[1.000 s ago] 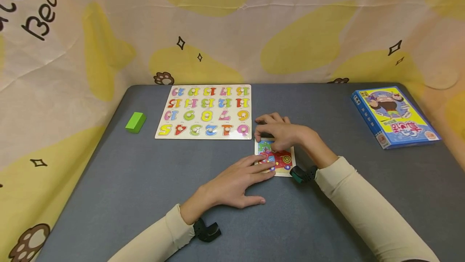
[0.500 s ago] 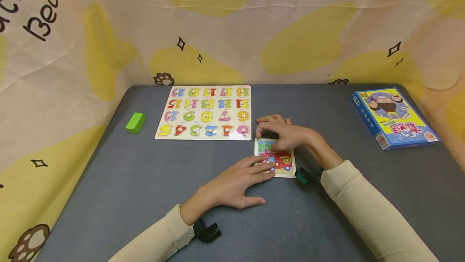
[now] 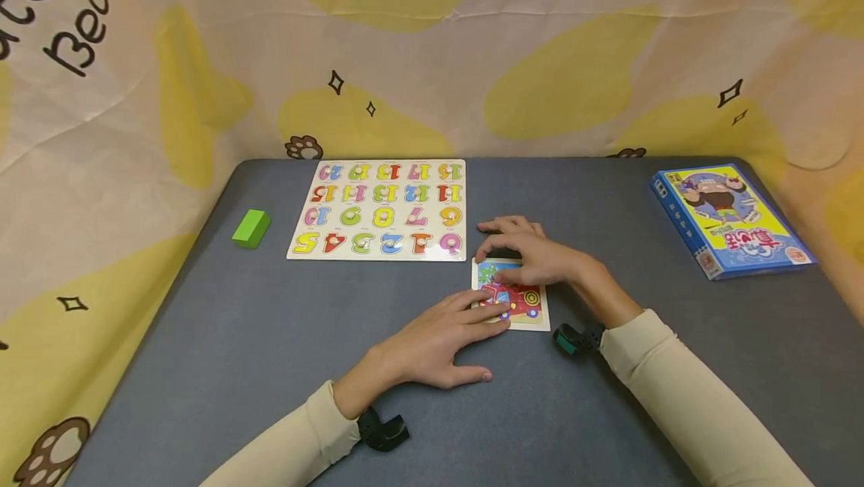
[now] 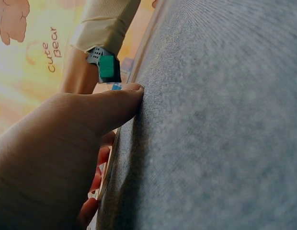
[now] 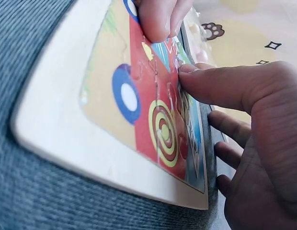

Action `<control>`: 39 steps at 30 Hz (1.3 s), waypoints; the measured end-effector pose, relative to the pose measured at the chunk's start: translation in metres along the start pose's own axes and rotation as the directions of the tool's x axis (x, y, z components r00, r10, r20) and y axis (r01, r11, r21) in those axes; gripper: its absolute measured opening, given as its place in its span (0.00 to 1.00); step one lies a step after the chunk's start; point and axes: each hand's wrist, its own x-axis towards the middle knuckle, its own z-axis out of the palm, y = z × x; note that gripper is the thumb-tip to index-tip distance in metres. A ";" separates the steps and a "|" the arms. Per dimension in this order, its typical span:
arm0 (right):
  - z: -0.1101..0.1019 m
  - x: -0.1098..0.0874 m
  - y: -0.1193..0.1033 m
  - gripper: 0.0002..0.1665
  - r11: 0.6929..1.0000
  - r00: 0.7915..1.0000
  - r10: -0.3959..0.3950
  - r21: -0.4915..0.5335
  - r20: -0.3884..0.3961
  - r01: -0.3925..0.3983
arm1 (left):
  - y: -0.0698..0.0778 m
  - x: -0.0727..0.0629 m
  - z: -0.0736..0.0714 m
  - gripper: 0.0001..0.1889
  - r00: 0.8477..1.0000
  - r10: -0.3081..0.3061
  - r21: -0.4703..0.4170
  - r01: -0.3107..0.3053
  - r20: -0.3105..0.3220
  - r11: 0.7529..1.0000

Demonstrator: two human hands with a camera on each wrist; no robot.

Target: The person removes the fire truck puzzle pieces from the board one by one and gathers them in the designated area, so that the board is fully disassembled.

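A small jigsaw puzzle (image 3: pixel 529 314) with a red vehicle picture and a pale border lies flat near the middle of the table. My left hand (image 3: pixel 439 341) lies across its left side, fingers straight on the picture and the thumb spread off it on the table. Over the far edge bends my right hand (image 3: pixel 543 256), its thumb on the picture and its other fingers beyond the board. In the right wrist view the right thumb (image 5: pixel 220 86) touches the fitted pieces, while the remaining fingers rest past the edge. Part of the picture is hidden under both hands.
A number puzzle board (image 3: pixel 378 209) with knobbed coloured digits lies at the back, left of the right hand. Farther left is a green block (image 3: pixel 251 229). A blue and yellow box (image 3: pixel 732 220) sits at the back right. Printed cloth (image 3: pixel 405 44) hangs behind the grey table.
My right wrist and forearm have shifted slightly right, and the right thumb has straightened toward the left over the picture. The left hand and the puzzle stay put.
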 end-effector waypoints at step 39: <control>0.016 -0.011 0.006 0.21 0.991 0.980 -0.096 0.071 -0.175 0.110 | -0.002 -0.001 0.002 0.36 1.000 -0.006 -0.013 0.006 -0.010 1.000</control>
